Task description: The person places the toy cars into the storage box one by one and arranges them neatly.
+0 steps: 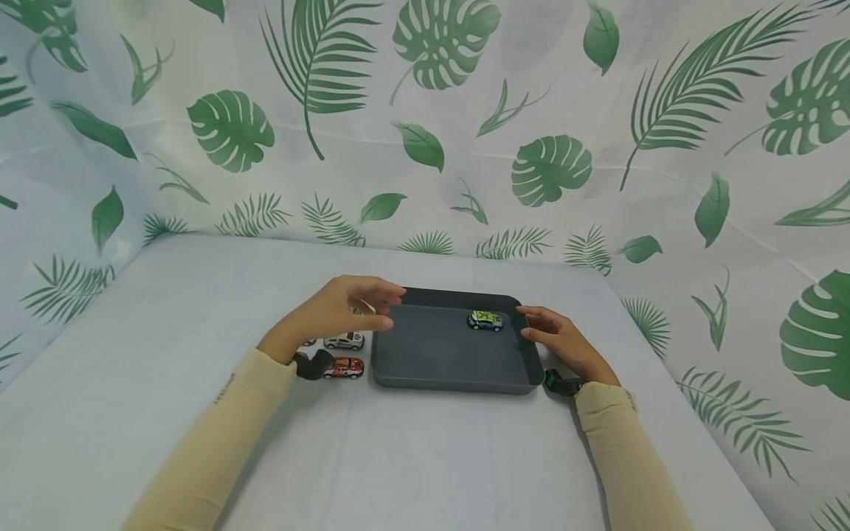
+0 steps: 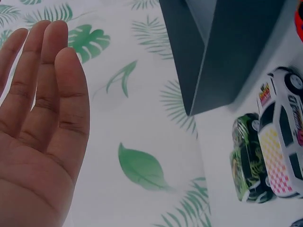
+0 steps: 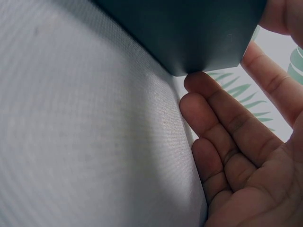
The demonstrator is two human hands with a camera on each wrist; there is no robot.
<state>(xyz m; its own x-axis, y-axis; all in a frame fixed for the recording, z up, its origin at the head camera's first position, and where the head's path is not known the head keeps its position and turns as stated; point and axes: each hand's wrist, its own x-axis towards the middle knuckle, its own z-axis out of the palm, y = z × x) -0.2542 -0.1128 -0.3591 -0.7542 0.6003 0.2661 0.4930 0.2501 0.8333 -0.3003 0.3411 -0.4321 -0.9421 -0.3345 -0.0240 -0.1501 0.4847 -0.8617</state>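
A dark grey rectangular tray point(image 1: 451, 354) lies on the table, holding one yellow-green and blue toy car point(image 1: 485, 321) near its far right corner. My left hand point(image 1: 352, 304) hovers by the tray's left edge, above the toy cars there, fingers extended and holding nothing. Beneath it are a white toy car point(image 1: 344, 341), with a checkered roof in the left wrist view, and a green toy car point(image 2: 251, 161); nearer me is a red toy car point(image 1: 344, 367). My right hand point(image 1: 563, 341) rests its fingertips on the tray's right rim, its lower fingers beside the outer wall.
Part of another toy car point(image 1: 308, 342) shows by my left wrist. White cloth point(image 1: 412, 457) covers the table. Leaf-printed fabric point(image 1: 465, 169) stands behind and at both sides. A dark band point(image 1: 562, 383) sits on the right wrist.
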